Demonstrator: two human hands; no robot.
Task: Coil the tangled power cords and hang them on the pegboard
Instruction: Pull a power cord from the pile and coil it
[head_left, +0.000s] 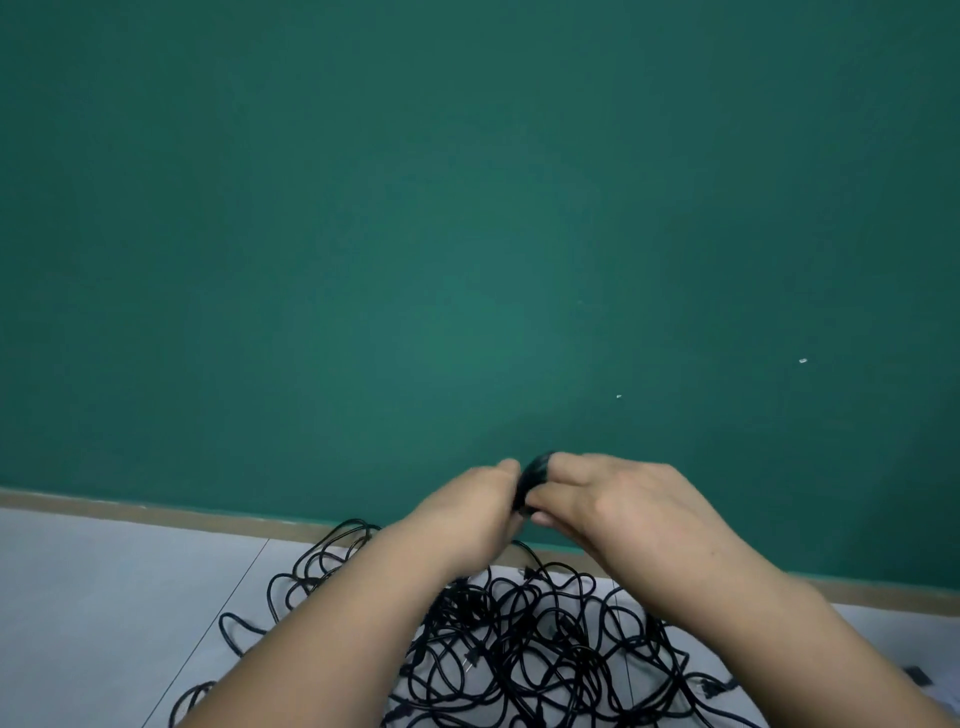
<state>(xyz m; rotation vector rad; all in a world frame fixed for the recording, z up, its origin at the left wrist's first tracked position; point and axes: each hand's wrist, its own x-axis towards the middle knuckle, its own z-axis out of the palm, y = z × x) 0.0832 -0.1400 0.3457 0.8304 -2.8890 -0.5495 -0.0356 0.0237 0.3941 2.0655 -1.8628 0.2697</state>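
Together, fingers tight around cord.

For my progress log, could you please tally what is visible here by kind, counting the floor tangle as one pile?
Hands: 2 (left hand, right hand)
Black cord bundle gripped between them: 1
Tangled cord pile: 1
White specks on wall: 2
Total: 6

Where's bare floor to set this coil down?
Bare grey tiled floor: left of the tangled black power cords, along the tan baseboard; a narrower strip far right. Crowded below the left hand and right hand gripping the black coiled cord.
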